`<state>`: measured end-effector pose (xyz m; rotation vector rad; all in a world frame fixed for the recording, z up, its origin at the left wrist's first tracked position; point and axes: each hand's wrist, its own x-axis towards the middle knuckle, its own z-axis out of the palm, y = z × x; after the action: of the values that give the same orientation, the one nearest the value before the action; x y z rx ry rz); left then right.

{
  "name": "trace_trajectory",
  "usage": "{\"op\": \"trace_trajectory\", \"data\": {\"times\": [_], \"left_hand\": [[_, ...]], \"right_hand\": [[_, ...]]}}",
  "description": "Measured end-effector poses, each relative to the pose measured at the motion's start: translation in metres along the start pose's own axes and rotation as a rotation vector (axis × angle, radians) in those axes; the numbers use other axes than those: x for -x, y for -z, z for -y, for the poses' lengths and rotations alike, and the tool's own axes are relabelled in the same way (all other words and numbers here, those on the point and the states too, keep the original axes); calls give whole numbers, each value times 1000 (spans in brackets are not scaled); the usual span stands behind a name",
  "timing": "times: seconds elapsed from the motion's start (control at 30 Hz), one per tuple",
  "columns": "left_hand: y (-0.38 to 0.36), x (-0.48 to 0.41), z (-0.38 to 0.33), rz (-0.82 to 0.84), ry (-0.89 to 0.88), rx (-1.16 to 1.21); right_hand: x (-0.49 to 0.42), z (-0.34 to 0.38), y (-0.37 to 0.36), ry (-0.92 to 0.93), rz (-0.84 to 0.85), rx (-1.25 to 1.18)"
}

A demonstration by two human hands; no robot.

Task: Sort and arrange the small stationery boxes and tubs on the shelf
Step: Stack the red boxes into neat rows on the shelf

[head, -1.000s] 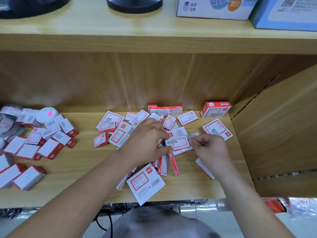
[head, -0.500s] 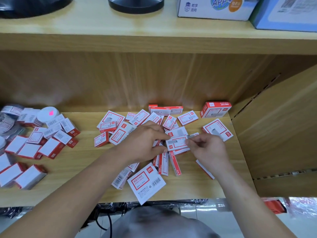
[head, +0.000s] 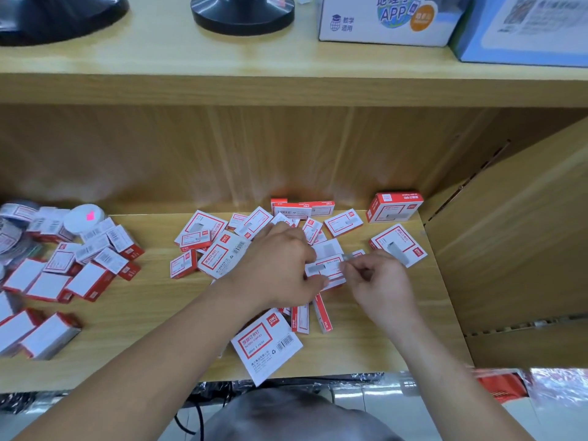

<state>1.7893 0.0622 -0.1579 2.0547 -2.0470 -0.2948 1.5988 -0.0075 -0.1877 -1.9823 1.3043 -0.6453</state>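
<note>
The right hand's fingers are bunched, with thumb and forefinger pinching the right end of a small box. The left hand's fingers curl over the same box's left end, with the thumb along its near edge. The box is held just above the pile, in the middle of the lower shelf. Both hands cover part of it, so whether its end flap is open is hard to make out.

The box is white with a red frame, a grey picture and small blurred print. More boxes of this kind lie scattered around and under the hands, several hidden by the left palm. Two thin ones poke out on edge below the wrists. A larger flat box overhangs the shelf's front edge. Another flat box lies to the right, and a red box stands in the back right corner.

At the far left is a second heap of boxes, blurred and cut off by the frame, with a round white tub bearing a pink mark.

On the upper shelf stand two black bases, a white carton and a blue carton, all cut off at the top.
</note>
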Motion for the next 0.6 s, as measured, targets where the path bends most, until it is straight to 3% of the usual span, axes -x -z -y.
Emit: {"op": "trace_trajectory", "data": {"times": [0.17, 0.37, 0.5, 0.6], "left_hand": [[-18, -11, -35, -30, 27, -124], [-15, -9, -25, -30, 48, 120], [-13, -3, -18, -53, 28, 300], [-12, 0, -14, -54, -4, 307]], "right_hand": [[1, -1, 6, -49, 49, -81], [-4, 2, 18, -270, 35, -493], [-7, 10, 29, -196, 87, -617], [-9, 13, 30, -166, 143, -607]]}}
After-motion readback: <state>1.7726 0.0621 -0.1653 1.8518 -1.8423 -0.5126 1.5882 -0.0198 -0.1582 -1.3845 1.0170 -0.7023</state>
